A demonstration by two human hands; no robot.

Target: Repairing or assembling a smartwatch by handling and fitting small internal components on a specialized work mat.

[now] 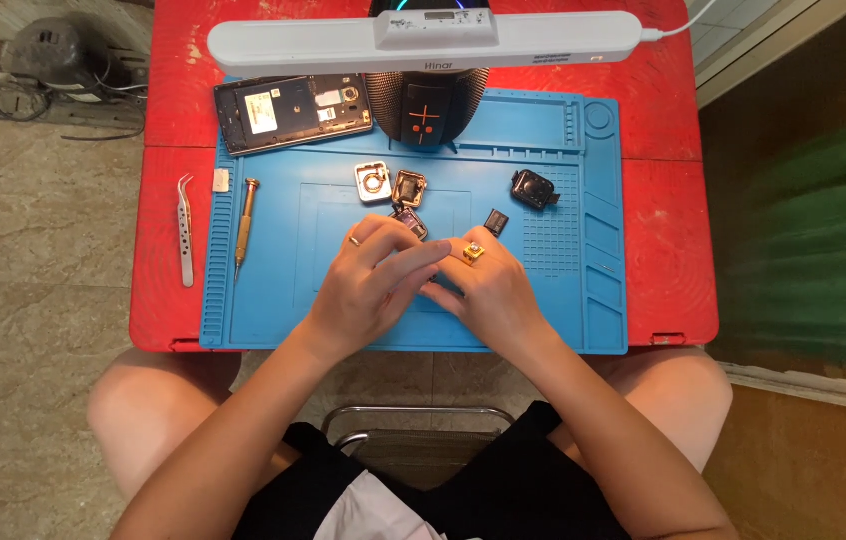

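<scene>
Red folding table over a stone-tile floor, with a blue work mat covering most of its middle. Nearest, at the mat's front half: left hand and right hand drawn together, fingertips meeting around something small and mostly hidden; a bit of a dark small part showing just beyond the left fingers, though whether actually pinched cannot be told. Thin ring on the left hand, chunky gold ring on the right. Bare mat left of the hands and along the front edge. Farther out: silver square casing and gold-rimmed casing side by side, small black block and black square module off to the right. Near the mat's left edge a screwdriver; off the mat, on red, tweezers. At the far edge an opened phone, a dark speaker-like stand and a white lamp bar.
</scene>
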